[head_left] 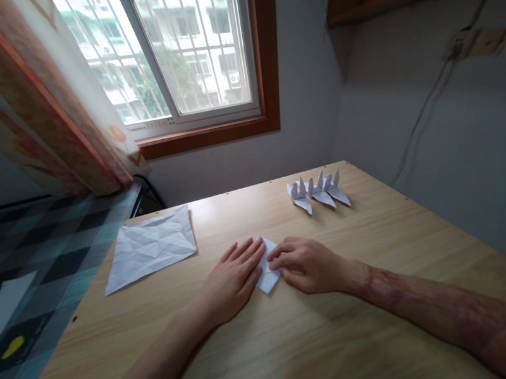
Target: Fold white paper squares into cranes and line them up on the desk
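Observation:
A small folded white paper [268, 277] lies on the wooden table [389, 257] in front of me. My left hand [233, 279] rests flat on its left part, fingers stretched out and pressing down. My right hand [306, 264] is on its right side, fingers curled with the tips pinching or pressing the paper's edge. Most of the paper is hidden under both hands.
A creased, unfolded white sheet [151, 247] lies at the table's left. Several finished folded paper figures [319, 192] stand in a row at the far right. A checked bed cover [20, 265] is to the left, a window [181, 40] and curtain [41, 95] behind.

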Available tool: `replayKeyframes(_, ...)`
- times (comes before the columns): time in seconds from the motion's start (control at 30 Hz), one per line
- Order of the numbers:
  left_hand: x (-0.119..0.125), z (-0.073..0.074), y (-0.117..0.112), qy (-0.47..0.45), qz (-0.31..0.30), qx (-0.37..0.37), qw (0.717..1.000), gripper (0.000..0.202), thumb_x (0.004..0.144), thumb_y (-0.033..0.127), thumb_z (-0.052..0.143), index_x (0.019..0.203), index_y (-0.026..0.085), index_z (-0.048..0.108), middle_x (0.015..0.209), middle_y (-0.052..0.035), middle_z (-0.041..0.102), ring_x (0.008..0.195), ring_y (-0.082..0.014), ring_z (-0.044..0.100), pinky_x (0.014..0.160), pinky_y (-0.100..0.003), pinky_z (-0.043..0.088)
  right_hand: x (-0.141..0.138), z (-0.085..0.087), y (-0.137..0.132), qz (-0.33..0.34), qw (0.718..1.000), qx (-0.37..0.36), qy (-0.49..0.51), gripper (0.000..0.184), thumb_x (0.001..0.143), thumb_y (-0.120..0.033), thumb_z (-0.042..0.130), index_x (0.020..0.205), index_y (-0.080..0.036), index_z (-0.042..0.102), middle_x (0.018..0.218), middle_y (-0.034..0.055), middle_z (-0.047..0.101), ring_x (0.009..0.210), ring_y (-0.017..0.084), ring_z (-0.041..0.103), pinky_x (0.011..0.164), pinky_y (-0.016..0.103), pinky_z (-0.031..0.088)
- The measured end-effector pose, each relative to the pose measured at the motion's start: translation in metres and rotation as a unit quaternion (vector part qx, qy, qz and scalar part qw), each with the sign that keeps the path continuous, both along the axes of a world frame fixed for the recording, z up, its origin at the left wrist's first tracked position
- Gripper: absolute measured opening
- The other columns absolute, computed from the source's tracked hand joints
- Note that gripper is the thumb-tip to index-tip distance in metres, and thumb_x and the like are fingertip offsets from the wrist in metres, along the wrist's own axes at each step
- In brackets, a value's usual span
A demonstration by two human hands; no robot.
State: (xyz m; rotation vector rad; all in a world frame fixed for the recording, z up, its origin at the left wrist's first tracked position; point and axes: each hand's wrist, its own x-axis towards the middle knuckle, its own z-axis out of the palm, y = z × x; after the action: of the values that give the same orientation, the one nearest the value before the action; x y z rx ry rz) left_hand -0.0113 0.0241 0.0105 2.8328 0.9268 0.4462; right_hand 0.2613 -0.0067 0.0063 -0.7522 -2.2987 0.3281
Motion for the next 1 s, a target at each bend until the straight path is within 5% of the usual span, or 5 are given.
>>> replayKeyframes(0.17, 0.004, 0.006, -0.004, -0.033, 0.005, 0.030, 0.999, 0.041, 0.113, 0.028, 0.053, 0.148, 0.038, 0.072, 0.155, -0.0061, 0.071, 0.139, -0.0302, 0.068, 0.120, -0.055, 0.053, 0.002, -0.003, 0.006, -0.086, 0.996, 0.016, 0.010, 0.018, 0.102, -0.021, 0.070, 0.088, -0.023, 0.081, 0.107, 0.0069, 0.085, 0.097, 0.024, 0.076, 0.095, 0.041, 0.062)
replayKeyframes(0.3, 0.009, 0.010, -0.008, -0.062, -0.012, 0.027, 0.998, 0.035, 0.109, 0.021, 0.056, 0.129, 0.034, 0.081, 0.129, -0.0078, 0.081, 0.115, -0.0274, 0.075, 0.103, -0.046, 0.063, 0.004, -0.004, 0.007, -0.105, 0.994, 0.017, 0.013, 0.016, 0.102, -0.021, 0.070, 0.090, -0.023, 0.082, 0.108, 0.0067, 0.085, 0.099, 0.025, 0.076, 0.095, 0.041, 0.061)
replayKeyframes(0.47, 0.011, 0.018, -0.014, -0.058, -0.036, 0.009, 0.998, 0.028, 0.105, 0.037, 0.067, 0.129, 0.029, 0.078, 0.128, -0.0106, 0.080, 0.117, -0.0301, 0.075, 0.102, -0.047, 0.064, 0.003, -0.004, 0.007, -0.114, 0.993, 0.021, 0.016, 0.013, 0.100, -0.019, 0.071, 0.092, -0.023, 0.080, 0.108, 0.0068, 0.085, 0.100, 0.026, 0.075, 0.095, 0.043, 0.060)
replayKeyframes(0.6, 0.010, 0.020, -0.018, -0.042, -0.029, 0.026, 0.998, 0.047, 0.093, 0.054, 0.081, 0.131, 0.028, 0.075, 0.133, -0.0117, 0.079, 0.117, -0.0350, 0.075, 0.101, -0.052, 0.065, 0.003, -0.004, 0.007, -0.124, 0.992, 0.015, 0.025, 0.012, 0.099, -0.018, 0.071, 0.093, -0.023, 0.079, 0.107, 0.0070, 0.084, 0.099, 0.026, 0.074, 0.095, 0.043, 0.059)
replayKeyframes(1.0, 0.009, 0.011, -0.020, -0.027, -0.037, 0.111, 0.993, 0.029, 0.105, 0.021, 0.056, 0.128, 0.023, 0.074, 0.129, -0.0099, 0.084, 0.116, -0.0298, 0.082, 0.094, -0.041, 0.068, 0.005, -0.002, 0.006, -0.112, 0.993, -0.004, 0.027, 0.020, 0.097, -0.021, 0.072, 0.117, -0.021, 0.073, 0.115, 0.0098, 0.081, 0.109, 0.029, 0.073, 0.101, 0.045, 0.056)
